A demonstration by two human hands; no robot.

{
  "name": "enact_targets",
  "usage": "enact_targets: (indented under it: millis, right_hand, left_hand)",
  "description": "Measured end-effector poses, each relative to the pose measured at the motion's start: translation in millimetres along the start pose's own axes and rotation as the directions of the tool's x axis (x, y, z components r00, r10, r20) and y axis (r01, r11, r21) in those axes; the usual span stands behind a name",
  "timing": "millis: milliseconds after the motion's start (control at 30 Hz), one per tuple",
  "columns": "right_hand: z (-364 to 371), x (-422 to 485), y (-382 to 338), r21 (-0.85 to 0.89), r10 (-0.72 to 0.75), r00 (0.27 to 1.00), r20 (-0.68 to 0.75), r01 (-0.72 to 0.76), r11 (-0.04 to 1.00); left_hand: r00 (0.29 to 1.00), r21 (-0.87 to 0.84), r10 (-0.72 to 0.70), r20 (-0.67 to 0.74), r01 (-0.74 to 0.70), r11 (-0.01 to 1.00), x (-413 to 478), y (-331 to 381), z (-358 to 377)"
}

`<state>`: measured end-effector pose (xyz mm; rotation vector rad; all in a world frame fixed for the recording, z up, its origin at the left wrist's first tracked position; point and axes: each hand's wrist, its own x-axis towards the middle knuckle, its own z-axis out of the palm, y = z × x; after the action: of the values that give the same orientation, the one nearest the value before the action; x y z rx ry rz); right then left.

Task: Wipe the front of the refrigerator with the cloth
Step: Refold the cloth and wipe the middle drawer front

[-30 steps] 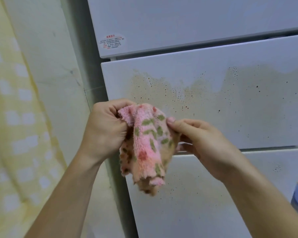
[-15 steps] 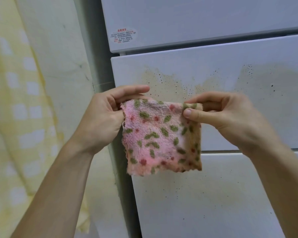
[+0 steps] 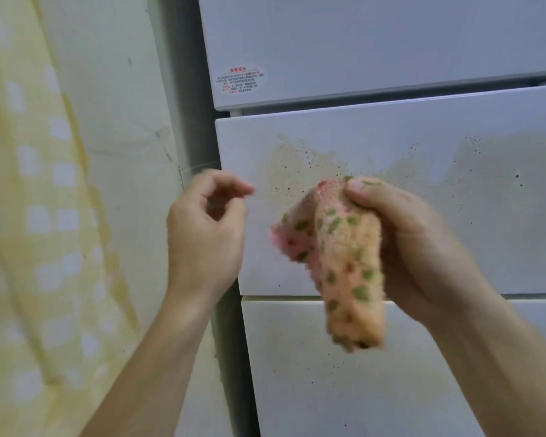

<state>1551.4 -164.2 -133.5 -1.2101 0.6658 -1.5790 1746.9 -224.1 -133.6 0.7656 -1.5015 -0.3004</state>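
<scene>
A white refrigerator (image 3: 391, 52) fills the right side, with three stacked door fronts. Its middle drawer front (image 3: 438, 216) carries a wide brownish stain with dark specks. My right hand (image 3: 413, 244) grips a pink cloth (image 3: 344, 263) with green and red spots; the cloth hangs folded and doubled below my thumb, just in front of the middle and lower fronts. My left hand (image 3: 205, 234) is apart from the cloth, left of it, fingers loosely curled and holding nothing, near the fridge's left edge.
A pale wall (image 3: 117, 121) runs along the fridge's left side. A yellow checked curtain (image 3: 29, 247) hangs at the far left. A red-lettered sticker (image 3: 240, 79) sits on the upper door. The lower drawer front (image 3: 375, 389) shows faint specks.
Half a second ago both hands held the cloth spread flat. My left hand has let go and moved left; the cloth now hangs folded from my right hand.
</scene>
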Motion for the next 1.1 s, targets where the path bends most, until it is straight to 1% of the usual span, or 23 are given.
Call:
enact_targets:
  millis: [33,100,133,167,200,267,300,367,433,500,533,567,600,667,700,733,800,833,867,900,933,1033,1100]
  right_hand:
    - [6,-2,4,0.031,-0.043,0.999,-0.005,0.043,0.999]
    - [15,-8,12,-0.055,-0.154,0.987,0.036,0.156,0.986]
    - [16,-10,16,-0.208,-0.224,0.972,0.069,0.233,0.95]
    - [13,-12,19,-0.379,-0.291,0.951,0.105,0.308,0.872]
    - [10,-12,20,-0.529,-0.344,0.929,0.136,0.361,0.768]
    - [3,-10,22,-0.714,-0.44,0.883,0.161,0.412,0.566]
    - [-1,-8,24,-0.783,-0.498,0.852,0.16,0.417,0.462]
    - [-7,-4,28,-0.868,-0.536,0.826,0.173,0.385,0.314]
    - [-8,-2,30,-0.88,-0.41,0.896,0.169,0.325,0.348]
    - [-8,2,27,-0.855,-0.305,0.944,0.124,0.257,0.45]
    - [-6,4,25,-0.818,-0.288,0.955,0.069,0.22,0.531]
    - [-4,7,24,-0.766,-0.282,0.959,0.007,0.187,0.616]
    - [-1,12,23,-0.736,-0.296,0.955,-0.035,0.175,0.654]
    - [7,23,21,-0.763,-0.423,0.905,-0.051,0.238,0.601]
    - [13,29,20,-0.798,-0.535,0.844,-0.047,0.29,0.528]
    - [19,37,19,-0.855,-0.678,0.734,-0.036,0.328,0.401]
    - [30,55,25,-0.953,-0.909,0.404,0.098,0.301,0.032]
    - [32,63,33,-0.959,-0.936,0.286,0.204,0.251,-0.133]
    - [34,71,45,-0.948,-0.927,0.241,0.287,0.213,-0.238]
    - [36,77,60,-0.936,-0.909,0.252,0.331,0.206,-0.284]
    - [37,80,75,-0.936,-0.897,0.291,0.333,0.219,-0.276]
    - [42,78,110,-0.962,-0.885,0.405,0.231,0.233,-0.144]
    - [51,74,125,-0.972,-0.858,0.475,0.196,0.212,-0.104]
  left_hand:
    - [0.989,-0.12,-0.015,0.145,0.033,0.992,-7,6,2]
    - [0.854,-0.354,-0.06,0.517,0.278,0.893,-18,19,0]
    - [0.776,-0.401,-0.058,0.628,0.386,0.831,-21,24,-2]
    - [0.733,-0.403,-0.049,0.679,0.427,0.809,-22,24,-4]
    - [0.73,-0.352,-0.049,0.682,0.386,0.853,-22,22,-6]
    - [0.795,-0.232,-0.06,0.603,0.246,0.941,-21,15,-6]
    - [0.813,-0.228,-0.083,0.576,0.258,0.939,-20,14,-5]
    - [0.805,-0.335,-0.171,0.568,0.416,0.845,-19,12,-5]
    - [0.776,-0.471,-0.216,0.593,0.552,0.689,-16,10,-7]
    - [0.772,-0.519,-0.191,0.606,0.566,0.64,-13,2,-10]
    - [0.787,-0.518,-0.181,0.589,0.54,0.664,-12,-2,-12]
    - [0.824,-0.483,-0.183,0.536,0.477,0.734,-10,-6,-12]
    - [0.879,-0.413,-0.181,0.441,0.378,0.829,-9,-8,-12]
    - [0.966,-0.205,-0.094,0.24,0.145,0.968,-6,-12,-9]
    - [0.988,-0.111,-0.037,0.151,0.054,0.992,-3,-13,-7]
    - [0.997,-0.012,0.03,0.065,-0.029,1.0,0,-16,-4]
    - [0.978,0.233,0.191,-0.085,-0.167,0.958,10,-23,2]
    - [0.961,0.314,0.245,-0.127,-0.195,0.929,13,-29,5]
    - [0.952,0.342,0.264,-0.158,-0.197,0.919,15,-34,8]
    - [0.951,0.331,0.248,-0.182,-0.178,0.927,16,-38,10]
    - [0.954,0.305,0.223,-0.2,-0.155,0.94,16,-43,11]
    - [0.962,0.245,0.186,-0.202,-0.134,0.96,16,-55,12]
    - [0.969,0.196,0.15,-0.194,-0.112,0.974,19,-59,9]
